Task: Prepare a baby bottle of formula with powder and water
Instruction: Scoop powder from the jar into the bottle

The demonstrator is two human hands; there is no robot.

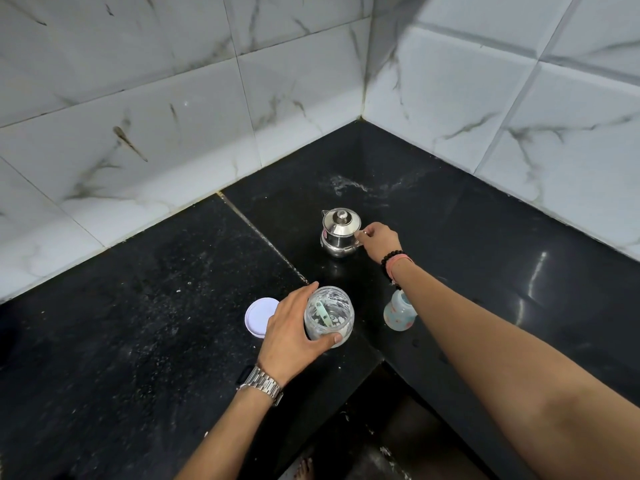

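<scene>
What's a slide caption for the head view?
Left hand grips open powder jar; right hand holds steel kettle handle, baby bottle beside.

On the black stone counter (pixel 138 341) I count four loose things. There is one steel kettle (pixel 340 233) with its lid on, one clear plastic jar (pixel 329 317) with white powder clinging to its inside, one white round lid (pixel 260 317) lying flat, and one baby bottle (pixel 400 311) standing without a teat. Inside the jar there is one pale green scoop (pixel 324 315). Two hands are in sight: one left hand (pixel 294 334) and one right hand (pixel 379 240). On the wrists I count one metal watch (pixel 260 382) and two bracelets, one of dark beads (pixel 389 259) and one pink band (pixel 400 260).
</scene>
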